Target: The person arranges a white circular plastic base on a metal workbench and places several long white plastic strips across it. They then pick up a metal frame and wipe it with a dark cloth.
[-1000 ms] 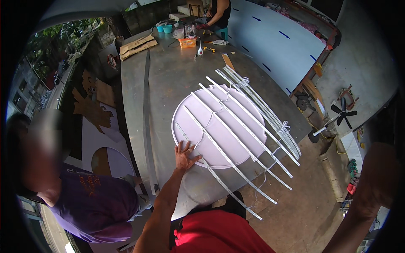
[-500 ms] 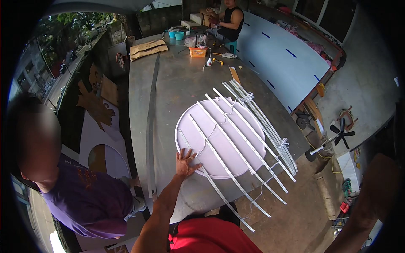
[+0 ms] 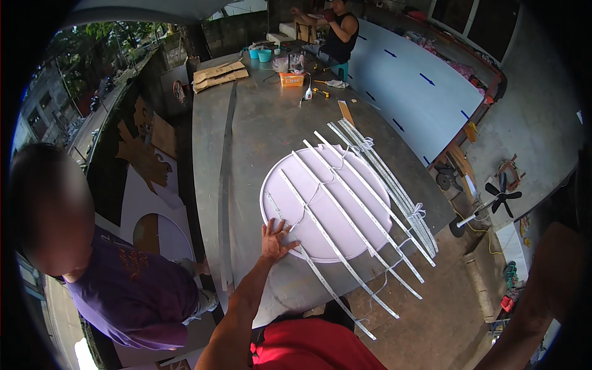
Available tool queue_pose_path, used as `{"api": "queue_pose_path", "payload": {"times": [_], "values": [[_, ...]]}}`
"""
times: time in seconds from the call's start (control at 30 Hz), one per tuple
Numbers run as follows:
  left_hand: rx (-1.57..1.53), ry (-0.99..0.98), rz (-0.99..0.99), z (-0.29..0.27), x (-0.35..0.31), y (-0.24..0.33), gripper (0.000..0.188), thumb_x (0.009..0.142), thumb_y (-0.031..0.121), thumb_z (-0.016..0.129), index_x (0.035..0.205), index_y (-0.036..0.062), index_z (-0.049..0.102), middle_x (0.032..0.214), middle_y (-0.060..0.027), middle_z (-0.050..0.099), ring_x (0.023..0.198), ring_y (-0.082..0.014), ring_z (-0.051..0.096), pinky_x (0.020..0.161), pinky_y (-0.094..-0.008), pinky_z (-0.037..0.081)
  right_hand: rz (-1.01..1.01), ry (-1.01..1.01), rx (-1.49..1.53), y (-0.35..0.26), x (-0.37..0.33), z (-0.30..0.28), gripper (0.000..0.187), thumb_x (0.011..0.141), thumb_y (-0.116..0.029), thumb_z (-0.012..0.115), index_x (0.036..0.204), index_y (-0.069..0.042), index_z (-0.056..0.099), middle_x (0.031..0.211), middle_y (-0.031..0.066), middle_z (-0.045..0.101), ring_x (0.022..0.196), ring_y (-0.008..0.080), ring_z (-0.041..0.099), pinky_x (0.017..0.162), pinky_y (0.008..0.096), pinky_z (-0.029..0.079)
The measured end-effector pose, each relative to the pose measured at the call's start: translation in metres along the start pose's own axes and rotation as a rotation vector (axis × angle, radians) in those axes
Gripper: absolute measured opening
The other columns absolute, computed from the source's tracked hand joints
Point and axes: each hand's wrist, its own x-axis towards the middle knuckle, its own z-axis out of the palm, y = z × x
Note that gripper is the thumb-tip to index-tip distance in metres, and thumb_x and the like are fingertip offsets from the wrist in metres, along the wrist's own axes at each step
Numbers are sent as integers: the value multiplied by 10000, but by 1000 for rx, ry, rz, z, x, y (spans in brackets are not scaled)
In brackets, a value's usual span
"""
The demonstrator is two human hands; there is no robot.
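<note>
A pale lilac round panel (image 3: 333,223) with a raised rim lies flat on the grey table. Across it run several thin white LED strips (image 3: 337,295), slanting side by side and linked by white wires. Their near ends stick out past the table edge. My left hand (image 3: 277,242) rests with fingers spread on the panel's left rim, touching the leftmost strip. A bundle of more strips (image 3: 398,192), tied with white cord, lies along the panel's right side. Of my right side only the shadowed forearm (image 3: 533,302) shows; its hand is out of sight.
On the grey table (image 3: 259,135) lie a long metal bar (image 3: 226,185), cardboard pieces (image 3: 219,75), an orange box (image 3: 291,80) and teal cups (image 3: 264,56). A person in purple (image 3: 132,290) stands at left; another (image 3: 342,37) sits at the far end. A fan (image 3: 501,196) stands at right.
The view has shifted slightly, while my left hand stays on the panel's rim. The far seated person has raised an arm outward to the left.
</note>
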Motion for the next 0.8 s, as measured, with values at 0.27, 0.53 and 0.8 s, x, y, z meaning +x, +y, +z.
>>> {"api": "queue_pose_path", "payload": {"times": [0.27,0.53,0.8], "values": [[17,-3,-6,1,-1,-2,742,716,674,680,1286,201,635,1449,-62,494,1432,-346,262,1154,-594,139,-14,-6,2,1,5,5,411,1000,-188,385,1309,72,464,1092,199,562,916,283,546,792,391,416],[7,-26,-5,2,1,5,754,720,673,676,1290,183,630,1448,-58,494,1435,-342,252,1156,-591,131,-51,-23,14,-4,18,5,398,1001,-176,388,1304,68,467,1058,191,575,872,272,558,756,381,432],[8,-36,-51,-7,-7,-10,751,706,659,691,1296,198,627,1471,-64,463,1441,-351,232,1157,-595,138,-292,-140,74,-46,82,31,384,1001,-163,391,1300,65,470,1023,183,587,828,262,569,719,371,449]]}}
